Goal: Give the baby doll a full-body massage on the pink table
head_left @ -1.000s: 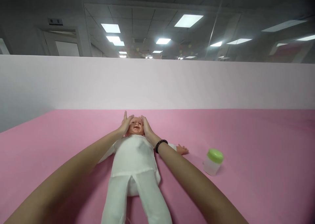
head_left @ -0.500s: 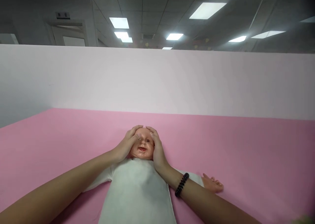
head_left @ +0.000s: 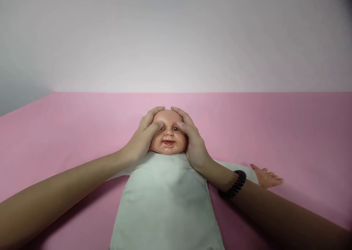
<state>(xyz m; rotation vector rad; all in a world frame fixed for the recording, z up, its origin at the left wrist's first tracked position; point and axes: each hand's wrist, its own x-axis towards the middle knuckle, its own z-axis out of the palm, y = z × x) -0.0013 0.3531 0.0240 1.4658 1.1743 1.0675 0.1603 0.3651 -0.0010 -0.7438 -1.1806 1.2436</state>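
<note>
A baby doll (head_left: pixel 168 144) in a white cloth top lies on its back, its head away from me. My left hand (head_left: pixel 144 134) cups the left side of its head, thumb at the brow beside the eye, fingers curved over the crown. On the other side my right hand (head_left: pixel 194 142) is wrapped round the head in the same way, its thumb near the other eye. The fingertips of both hands almost meet on top. One doll hand (head_left: pixel 269 177) sticks out of its sleeve at the right; the other is hidden behind my left forearm.
The doll lies on a pink surface (head_left: pixel 275 132). Behind it rises a pale wall or panel (head_left: pixel 176 41), with another panel (head_left: pixel 19 74) at the left. A black coiled band (head_left: pixel 234 186) circles my right wrist.
My view has tilted down, so the ceiling lights and doorway are out of sight and the doll appears closer. My left thumb has shifted up off the eye towards the brow; both hands stay on the head.
</note>
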